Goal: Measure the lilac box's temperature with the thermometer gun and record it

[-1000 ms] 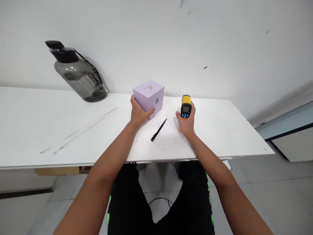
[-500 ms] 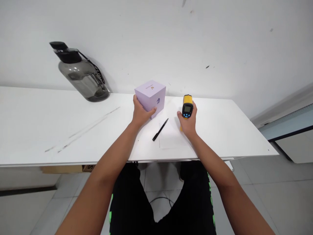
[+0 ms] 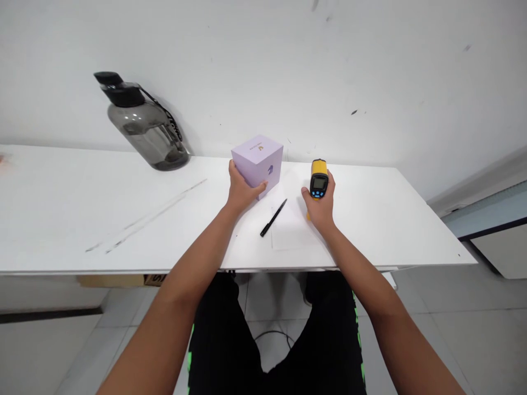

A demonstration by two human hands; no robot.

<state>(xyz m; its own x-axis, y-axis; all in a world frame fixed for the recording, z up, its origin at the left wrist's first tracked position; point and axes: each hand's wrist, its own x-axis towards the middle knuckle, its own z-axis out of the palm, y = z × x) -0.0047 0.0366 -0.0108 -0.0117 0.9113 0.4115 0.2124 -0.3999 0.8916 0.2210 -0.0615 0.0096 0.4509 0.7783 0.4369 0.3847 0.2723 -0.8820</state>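
My left hand [image 3: 242, 189] grips the near left corner of a lilac box [image 3: 257, 164], thumb on its front face and fingers along its left side. The box is upright at the back of the white table, with a small gold mark on top and a dark emblem in front. In my right hand [image 3: 322, 211] is a yellow and black infrared thermometer [image 3: 319, 178], held by its handle with the screen and blue buttons towards me. The screen looks blank. Between my hands a black pen [image 3: 273, 218] lies slanted, partly over a white sheet of paper [image 3: 290, 233].
A grey see-through water bottle [image 3: 150, 134] with a black lid and strap stands at the back left by the wall [image 3: 263, 66]. Dark scuff marks run across the left of the table [image 3: 61, 208]. A cardboard box [image 3: 113, 281] shows below the front edge.
The whole scene has shifted slightly right in view, as my head turned a little. Both hands keep the same hold on the box and the infrared thermometer.
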